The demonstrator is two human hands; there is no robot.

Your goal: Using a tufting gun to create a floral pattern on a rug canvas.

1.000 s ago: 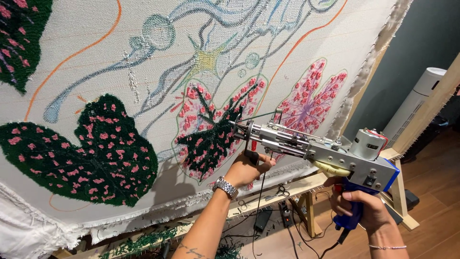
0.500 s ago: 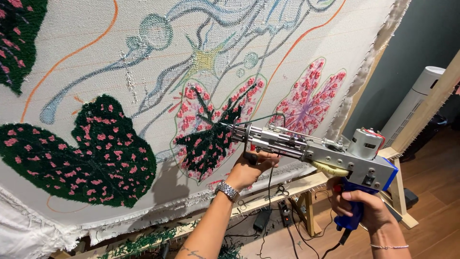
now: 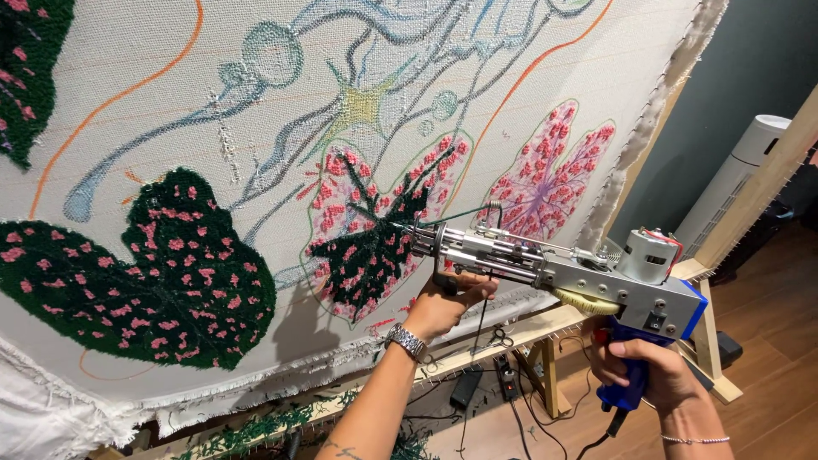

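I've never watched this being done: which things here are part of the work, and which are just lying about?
In use:
tufting gun
right hand on its blue grip
left hand under its front
stretched cloth with the dark leaf

Lying about:
white fan
scissors
yarn scraps

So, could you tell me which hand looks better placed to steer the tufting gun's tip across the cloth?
Probably the left hand: it grips the tufting gun near the needle, by the cloth. The right hand holds the rear blue handle.
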